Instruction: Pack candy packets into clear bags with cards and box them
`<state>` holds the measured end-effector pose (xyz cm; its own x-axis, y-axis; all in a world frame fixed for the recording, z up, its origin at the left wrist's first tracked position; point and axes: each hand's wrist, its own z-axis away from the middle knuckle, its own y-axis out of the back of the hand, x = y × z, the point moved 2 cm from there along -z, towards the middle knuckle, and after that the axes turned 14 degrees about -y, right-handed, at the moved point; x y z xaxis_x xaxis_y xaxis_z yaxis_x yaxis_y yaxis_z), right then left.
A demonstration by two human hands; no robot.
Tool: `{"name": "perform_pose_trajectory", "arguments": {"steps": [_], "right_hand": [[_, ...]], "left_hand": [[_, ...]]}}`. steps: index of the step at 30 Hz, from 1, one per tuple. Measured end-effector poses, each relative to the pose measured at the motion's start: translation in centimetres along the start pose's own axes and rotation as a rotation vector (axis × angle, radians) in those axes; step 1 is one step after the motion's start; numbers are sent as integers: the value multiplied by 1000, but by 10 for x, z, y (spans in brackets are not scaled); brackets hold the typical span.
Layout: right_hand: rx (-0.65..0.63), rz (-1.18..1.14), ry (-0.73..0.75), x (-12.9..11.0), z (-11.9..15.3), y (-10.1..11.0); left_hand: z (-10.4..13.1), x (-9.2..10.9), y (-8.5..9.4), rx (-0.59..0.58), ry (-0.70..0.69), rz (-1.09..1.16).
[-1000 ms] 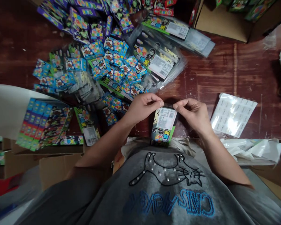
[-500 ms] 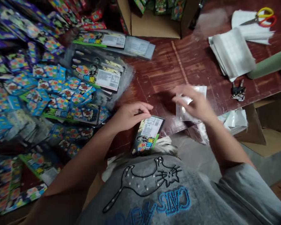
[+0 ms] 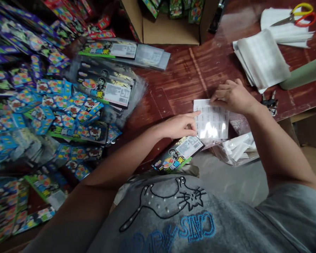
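Observation:
My left hand is at the table's front edge, its thumb and fingers closed on the top end of a black candy package with a white label. Its index finger reaches to the left edge of a sticker sheet. That sheet of small printed labels lies flat on the red-brown table, glossy with reflected light. Over its upper right corner is my right hand, fingers bent and pressed together near the sheet's top edge. Whether a sticker is between those fingertips is too small to tell.
Candy packs are heaped at the left, beside black packages. A cardboard box stands at the back. Scissors, paper sheets, keys and a green roll are at the right. A plastic bag hangs at the front edge.
My left hand has moved right with the black package, up to the sticker sheet. My right hand has moved right and away from me, uncovering more of the sheet.

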<state>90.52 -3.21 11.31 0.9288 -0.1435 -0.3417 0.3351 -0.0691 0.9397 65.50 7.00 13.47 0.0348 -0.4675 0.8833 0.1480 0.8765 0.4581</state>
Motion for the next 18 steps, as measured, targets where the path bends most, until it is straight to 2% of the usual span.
{"name": "perform_pose_trajectory", "arguments": {"steps": [2,4,7,10,12,14,18], "right_hand": [[41,-16,50,-16,12,5],[52,-135,93,-37,25,13],[25,-558,61,-71,44,24],[-185,-1072,-63,-99,51,18],[-329,-1261,-139,-115,47,7],[-365,-1328,-183,-128,38,-2],[-223,-1255,-143,-147,25,-13]], "left_hand": [[1,1,0,17,8,-5],[4,2,0,37,7,-19],[22,5,3,130,-8,-48],[53,10,8,283,4,35],[73,15,12,344,39,117],[88,22,18,358,50,116],[109,31,29,339,-1,-56]]}}
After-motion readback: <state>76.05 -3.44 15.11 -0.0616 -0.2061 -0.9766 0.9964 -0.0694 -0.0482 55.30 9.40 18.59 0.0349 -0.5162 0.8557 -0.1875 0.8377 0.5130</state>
